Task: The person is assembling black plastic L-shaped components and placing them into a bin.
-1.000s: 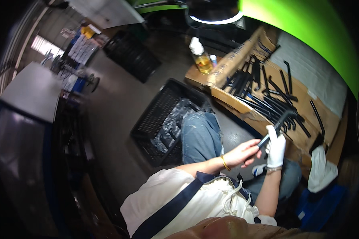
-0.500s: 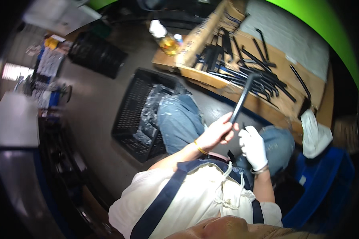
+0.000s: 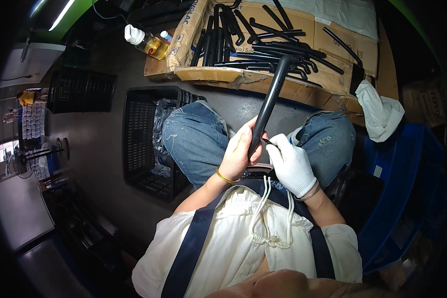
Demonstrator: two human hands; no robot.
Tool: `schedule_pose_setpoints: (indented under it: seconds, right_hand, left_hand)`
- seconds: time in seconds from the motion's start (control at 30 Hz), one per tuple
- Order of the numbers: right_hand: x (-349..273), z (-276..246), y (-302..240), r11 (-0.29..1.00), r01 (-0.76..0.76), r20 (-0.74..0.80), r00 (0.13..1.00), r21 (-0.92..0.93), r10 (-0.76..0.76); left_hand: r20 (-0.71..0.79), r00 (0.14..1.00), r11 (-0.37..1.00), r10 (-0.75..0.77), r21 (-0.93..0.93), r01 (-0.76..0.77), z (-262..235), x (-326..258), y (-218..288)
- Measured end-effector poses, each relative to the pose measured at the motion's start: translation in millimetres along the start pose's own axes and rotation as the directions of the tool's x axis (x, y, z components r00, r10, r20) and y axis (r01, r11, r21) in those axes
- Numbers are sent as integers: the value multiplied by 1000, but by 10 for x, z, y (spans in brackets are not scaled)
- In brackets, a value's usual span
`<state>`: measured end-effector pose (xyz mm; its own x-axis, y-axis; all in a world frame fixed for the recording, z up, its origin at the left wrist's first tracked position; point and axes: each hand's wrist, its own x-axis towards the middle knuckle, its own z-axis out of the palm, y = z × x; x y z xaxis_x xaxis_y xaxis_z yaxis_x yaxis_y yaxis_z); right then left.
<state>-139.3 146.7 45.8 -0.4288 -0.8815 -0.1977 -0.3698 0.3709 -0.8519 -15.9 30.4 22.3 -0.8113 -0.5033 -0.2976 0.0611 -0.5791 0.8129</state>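
Observation:
My bare left hand (image 3: 239, 155) is wrapped round the lower end of a black tube (image 3: 270, 102). The tube slants up and away over my lap, and its far end bends to the right. My right hand (image 3: 290, 168), in a white knitted glove, is closed close beside the tube's lower end. A thin dark thing (image 3: 267, 142) pokes out between its fingers toward the tube; most of it is hidden, so its kind cannot be made out. Several similar bent black tubes (image 3: 223, 39) lie heaped in an opened cardboard box (image 3: 208, 74) beyond my knees.
To my left stands a black plastic crate (image 3: 129, 134) with clear plastic wrapping inside. A spray bottle (image 3: 151, 44) of yellow liquid stands left of the cardboard. White cloth (image 3: 380, 111) hangs at the box's right corner, above a blue bin (image 3: 392, 198). Farther left is a fan (image 3: 22, 161).
The view has turned and steadied, so the surroundings sit differently in it. My left hand still grips the tube, and my gloved right hand is now closer to the tube's lower end.

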Motion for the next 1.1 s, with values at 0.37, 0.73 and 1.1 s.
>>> schedule_pose_setpoints:
  seconds: [0.37, 0.73, 1.1]
  right_hand:
    - [32, -25, -58, 965, 220, -52, 972, -140, -229]
    - [47, 12, -48, 973, 216, -38, 975, -86, -220]
    - [52, 40, 110, 991, 86, -24, 996, -102, -89]
  left_hand:
    - [-51, 999, 999, 0, 33, 2, 13, -57, -27]
    - [-26, 999, 995, 31, 91, -28, 0, -61, -58]
    - [-69, 996, 985, 63, 165, -51, -15, -38, -151]
